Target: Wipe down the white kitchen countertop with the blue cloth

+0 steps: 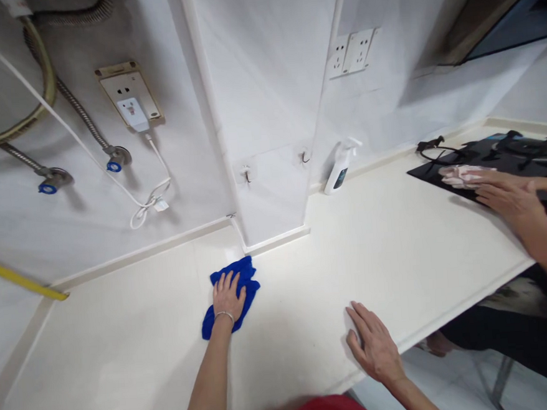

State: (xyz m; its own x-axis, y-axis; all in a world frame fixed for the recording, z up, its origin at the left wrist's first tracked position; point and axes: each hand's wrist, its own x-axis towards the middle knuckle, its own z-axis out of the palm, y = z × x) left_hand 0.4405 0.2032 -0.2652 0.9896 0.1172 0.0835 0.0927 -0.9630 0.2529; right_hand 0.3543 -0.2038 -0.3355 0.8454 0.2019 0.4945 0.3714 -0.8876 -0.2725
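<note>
A blue cloth [247, 270] lies crumpled on the white countertop [135, 314], close to the foot of the wall pillar. Pressing flat on it with spread fingers is my left hand [228, 297], which wears a bracelet at the wrist. My right hand [373, 341] rests on the counter near its front edge, fingers stretched out and nothing in them. A white spray bottle [340, 168] stands upright against the back wall, beyond both hands.
At the right, another person's hands [511, 198] press a pale cloth [463, 176] on a black glass cooktop [494, 152]. A yellow pipe [21, 279] meets the counter at left. Valves [118, 159] and a plugged-in socket [130, 96] sit on the wall; hooks [247, 174] are on the pillar.
</note>
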